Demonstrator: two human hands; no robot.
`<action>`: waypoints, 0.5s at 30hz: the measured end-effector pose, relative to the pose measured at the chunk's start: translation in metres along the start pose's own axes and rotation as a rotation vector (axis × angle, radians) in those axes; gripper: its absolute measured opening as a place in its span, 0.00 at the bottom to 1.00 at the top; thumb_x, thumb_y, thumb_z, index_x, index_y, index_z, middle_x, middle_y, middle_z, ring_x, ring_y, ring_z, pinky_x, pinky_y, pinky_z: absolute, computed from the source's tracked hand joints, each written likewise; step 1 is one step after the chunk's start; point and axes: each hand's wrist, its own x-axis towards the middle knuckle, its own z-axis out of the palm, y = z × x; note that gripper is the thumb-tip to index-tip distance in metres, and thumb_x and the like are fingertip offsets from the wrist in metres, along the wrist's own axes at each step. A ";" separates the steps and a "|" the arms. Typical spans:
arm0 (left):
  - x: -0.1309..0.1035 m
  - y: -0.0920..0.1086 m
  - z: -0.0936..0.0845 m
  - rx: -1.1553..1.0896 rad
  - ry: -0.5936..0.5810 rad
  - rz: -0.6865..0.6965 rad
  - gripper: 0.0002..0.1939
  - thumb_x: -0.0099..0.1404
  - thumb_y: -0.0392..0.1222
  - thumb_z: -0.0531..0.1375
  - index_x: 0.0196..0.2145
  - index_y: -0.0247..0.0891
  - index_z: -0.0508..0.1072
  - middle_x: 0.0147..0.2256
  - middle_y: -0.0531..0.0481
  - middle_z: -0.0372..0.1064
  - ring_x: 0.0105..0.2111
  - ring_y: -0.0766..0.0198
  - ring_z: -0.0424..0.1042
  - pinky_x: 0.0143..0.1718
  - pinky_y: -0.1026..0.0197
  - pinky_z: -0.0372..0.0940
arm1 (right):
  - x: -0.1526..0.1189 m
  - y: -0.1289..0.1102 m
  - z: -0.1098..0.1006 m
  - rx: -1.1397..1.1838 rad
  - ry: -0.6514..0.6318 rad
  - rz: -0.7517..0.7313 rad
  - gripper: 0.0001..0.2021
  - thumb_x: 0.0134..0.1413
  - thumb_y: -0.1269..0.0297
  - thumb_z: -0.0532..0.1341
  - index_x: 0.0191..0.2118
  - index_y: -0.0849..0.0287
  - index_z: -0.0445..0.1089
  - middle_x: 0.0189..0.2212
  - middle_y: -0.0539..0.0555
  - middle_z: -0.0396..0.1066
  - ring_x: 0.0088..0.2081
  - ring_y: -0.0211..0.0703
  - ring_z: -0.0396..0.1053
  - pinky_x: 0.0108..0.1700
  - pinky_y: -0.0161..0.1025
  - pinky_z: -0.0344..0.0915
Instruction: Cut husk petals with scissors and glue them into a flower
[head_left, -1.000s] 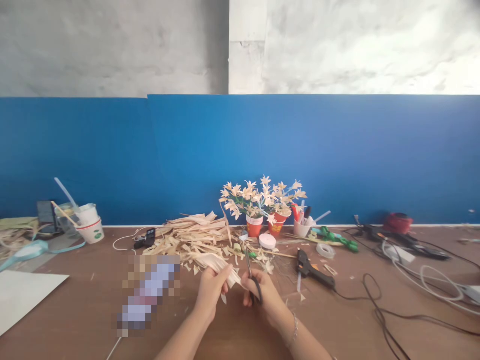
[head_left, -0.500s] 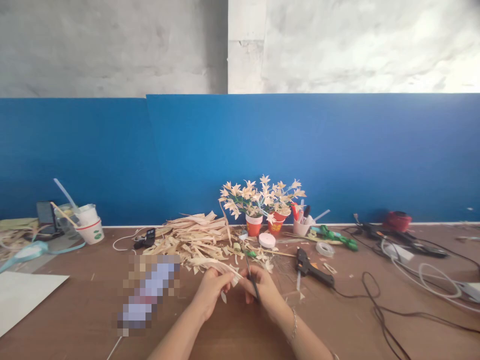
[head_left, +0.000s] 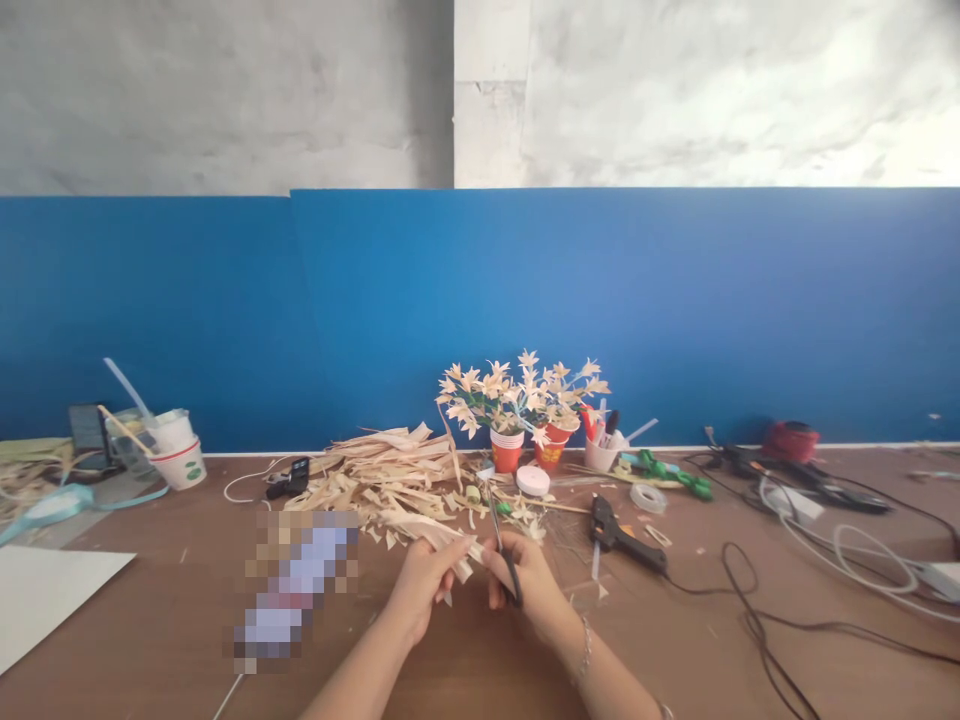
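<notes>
Between the fingers of my left hand [head_left: 424, 583] is a pale strip of dried husk [head_left: 427, 530], its cut end toward the right. My right hand [head_left: 529, 580] is closed around a pair of scissors [head_left: 510, 572] with dark handles, blades pointing away from me. The fingertips of my right hand are close to the strip's end; whether they touch it I cannot tell. Just beyond my hands lies a heap of husk strips [head_left: 390, 470]. Behind it stand red paper cups [head_left: 506, 455] with husk flowers [head_left: 525, 390] in them.
To the right lies a black glue gun [head_left: 622, 535] with its cord. A roll of clear tape [head_left: 649, 498], green ribbon [head_left: 664, 472] and tangled cables [head_left: 832, 550] are farther right. At the left are a white cup [head_left: 181, 465], a sheet of paper [head_left: 56, 595] and a blurred-out object [head_left: 296, 590].
The husk strip has shifted slightly in my left fingers, and its end shows wider and lower between my hands. My right hand and the scissors have turned a little.
</notes>
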 end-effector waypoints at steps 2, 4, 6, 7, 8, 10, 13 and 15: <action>-0.001 0.002 0.000 -0.011 0.027 -0.009 0.18 0.43 0.51 0.67 0.22 0.34 0.68 0.13 0.60 0.56 0.12 0.78 0.46 0.13 0.72 0.34 | 0.001 0.001 -0.001 0.005 -0.004 0.011 0.18 0.38 0.49 0.60 0.27 0.59 0.60 0.07 0.44 0.61 0.11 0.35 0.59 0.15 0.29 0.51; -0.001 0.003 0.001 -0.044 0.042 0.008 0.19 0.42 0.51 0.67 0.21 0.33 0.67 0.13 0.60 0.56 0.12 0.79 0.45 0.13 0.72 0.34 | 0.002 0.002 -0.002 -0.004 0.001 0.012 0.17 0.38 0.51 0.60 0.27 0.60 0.60 0.07 0.44 0.61 0.10 0.34 0.59 0.15 0.29 0.51; -0.001 0.004 0.001 -0.087 0.073 0.036 0.20 0.41 0.52 0.67 0.21 0.34 0.66 0.13 0.60 0.56 0.12 0.79 0.45 0.13 0.72 0.35 | 0.002 0.001 -0.003 -0.018 0.010 0.007 0.16 0.39 0.51 0.59 0.27 0.60 0.60 0.07 0.44 0.61 0.10 0.34 0.59 0.15 0.29 0.50; -0.001 0.004 0.001 -0.106 0.094 0.046 0.20 0.41 0.52 0.67 0.21 0.34 0.66 0.13 0.60 0.56 0.12 0.79 0.45 0.13 0.72 0.36 | 0.003 0.001 -0.003 -0.024 0.017 0.003 0.15 0.39 0.52 0.59 0.26 0.60 0.60 0.07 0.44 0.61 0.10 0.34 0.59 0.15 0.29 0.50; -0.001 0.005 0.001 -0.119 0.116 0.052 0.20 0.41 0.52 0.67 0.21 0.34 0.66 0.13 0.60 0.57 0.12 0.79 0.46 0.13 0.72 0.37 | 0.003 0.001 -0.004 -0.030 0.024 0.000 0.15 0.39 0.52 0.59 0.26 0.59 0.60 0.07 0.43 0.60 0.10 0.34 0.59 0.15 0.29 0.50; 0.000 0.005 0.001 -0.138 0.166 0.060 0.20 0.41 0.52 0.67 0.21 0.34 0.65 0.13 0.60 0.57 0.12 0.78 0.48 0.13 0.72 0.37 | 0.003 0.000 -0.004 -0.039 0.036 -0.003 0.15 0.39 0.52 0.59 0.26 0.59 0.60 0.07 0.43 0.60 0.10 0.34 0.59 0.15 0.29 0.50; 0.003 0.005 -0.002 -0.168 0.251 0.100 0.20 0.42 0.52 0.67 0.20 0.35 0.63 0.12 0.62 0.53 0.12 0.78 0.46 0.13 0.72 0.37 | 0.003 0.000 -0.005 -0.042 0.048 -0.014 0.16 0.40 0.51 0.59 0.28 0.60 0.61 0.08 0.44 0.62 0.11 0.34 0.60 0.16 0.29 0.52; 0.005 0.004 -0.004 -0.203 0.316 0.155 0.21 0.43 0.52 0.67 0.19 0.36 0.61 0.11 0.64 0.50 0.12 0.78 0.45 0.13 0.72 0.37 | 0.001 0.002 -0.004 -0.043 0.016 -0.020 0.17 0.41 0.49 0.59 0.29 0.60 0.61 0.09 0.45 0.63 0.13 0.35 0.61 0.17 0.30 0.53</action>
